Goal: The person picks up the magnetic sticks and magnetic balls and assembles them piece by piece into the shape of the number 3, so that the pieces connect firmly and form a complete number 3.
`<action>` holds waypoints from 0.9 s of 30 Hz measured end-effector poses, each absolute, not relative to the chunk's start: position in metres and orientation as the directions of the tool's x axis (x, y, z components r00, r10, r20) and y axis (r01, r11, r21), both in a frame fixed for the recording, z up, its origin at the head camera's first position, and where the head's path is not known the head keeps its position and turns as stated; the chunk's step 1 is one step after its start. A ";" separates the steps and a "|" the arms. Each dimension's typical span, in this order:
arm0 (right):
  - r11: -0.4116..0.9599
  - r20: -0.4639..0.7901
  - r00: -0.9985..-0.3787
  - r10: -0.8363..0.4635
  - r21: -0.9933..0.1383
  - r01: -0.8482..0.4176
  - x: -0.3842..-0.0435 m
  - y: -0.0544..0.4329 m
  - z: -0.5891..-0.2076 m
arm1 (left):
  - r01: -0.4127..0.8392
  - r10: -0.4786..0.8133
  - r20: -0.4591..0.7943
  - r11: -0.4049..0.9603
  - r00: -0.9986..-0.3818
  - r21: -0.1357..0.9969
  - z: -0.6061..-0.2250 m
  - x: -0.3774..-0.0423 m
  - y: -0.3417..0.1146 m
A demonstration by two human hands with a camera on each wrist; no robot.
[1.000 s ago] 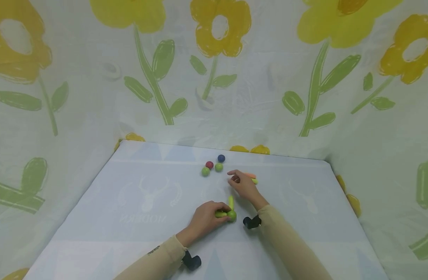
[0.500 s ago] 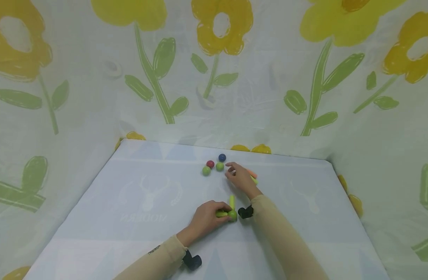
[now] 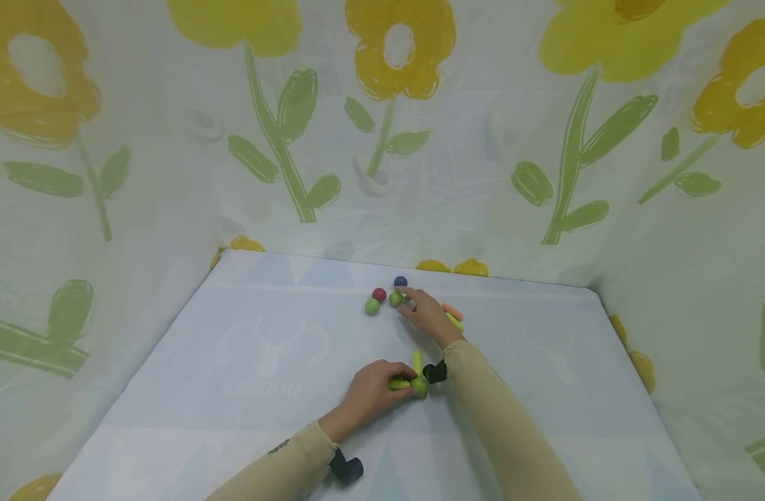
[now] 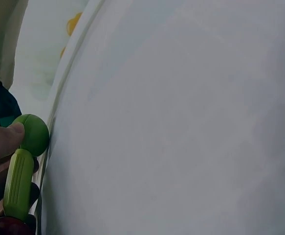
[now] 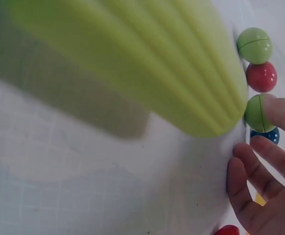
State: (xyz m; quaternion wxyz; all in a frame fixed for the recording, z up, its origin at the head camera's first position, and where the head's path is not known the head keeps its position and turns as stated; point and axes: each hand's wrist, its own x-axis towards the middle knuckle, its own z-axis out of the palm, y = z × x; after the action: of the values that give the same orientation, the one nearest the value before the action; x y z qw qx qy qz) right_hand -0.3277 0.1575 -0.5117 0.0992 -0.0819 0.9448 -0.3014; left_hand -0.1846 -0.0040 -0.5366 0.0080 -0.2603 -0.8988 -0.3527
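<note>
My left hand (image 3: 376, 390) pinches a green ball (image 4: 34, 134) between thumb and fingers. Two yellow-green ribbed rods meet at that ball: one lies along the fingers (image 3: 399, 384), the other rod (image 3: 416, 362) points away. A dark red round thing (image 4: 10, 227) shows at the rod's lower end in the left wrist view. My right hand (image 3: 428, 314) is at another green ball (image 5: 257, 113) at the back. Its thumb overlaps this ball, and the index fingertip lies beside it with a slight gap, near a blue ball (image 3: 400, 282). Large in the right wrist view is a ribbed rod (image 5: 171, 63).
Left of the right hand, a red ball (image 3: 379, 295) and a light green ball (image 3: 373, 307) rest on the table (image 3: 245, 390). An orange rod (image 3: 452, 310) and a yellow-green rod (image 3: 454, 322) lie right behind that hand. Flower-patterned curtains (image 3: 457, 167) surround the table.
My right hand has moved left and away from me, from beside the rods to the green ball at the back. The left hand keeps its hold on the green ball.
</note>
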 end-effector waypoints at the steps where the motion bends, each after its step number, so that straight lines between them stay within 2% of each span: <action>1: 0.810 -0.144 -0.966 -0.216 -0.579 -0.094 -0.328 0.157 -0.511 | 0.473 0.463 0.196 0.616 -0.864 0.630 -0.537 -0.185 -0.004; 11: 0.819 -0.128 -0.974 -0.184 -0.569 -0.080 -0.324 0.153 -0.509 | 0.457 0.462 0.172 0.626 -0.870 0.631 -0.535 -0.183 -0.003; 18: 0.814 -0.173 -0.968 -0.180 -0.579 -0.048 -0.324 0.157 -0.512 | 0.458 0.460 0.178 0.620 -0.870 0.637 -0.536 -0.183 -0.004; 27: 0.814 -0.144 -0.967 -0.209 -0.573 -0.090 -0.310 0.169 -0.510 | 0.487 0.456 0.222 0.621 -0.862 0.615 -0.537 -0.184 -0.004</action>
State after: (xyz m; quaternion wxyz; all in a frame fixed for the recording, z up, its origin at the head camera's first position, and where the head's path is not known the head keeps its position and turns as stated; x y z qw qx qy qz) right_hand -0.3101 0.1694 -0.5096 0.1006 -0.0789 0.9471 -0.2943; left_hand -0.1839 -0.0044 -0.5368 0.0222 -0.2617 -0.8999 -0.3481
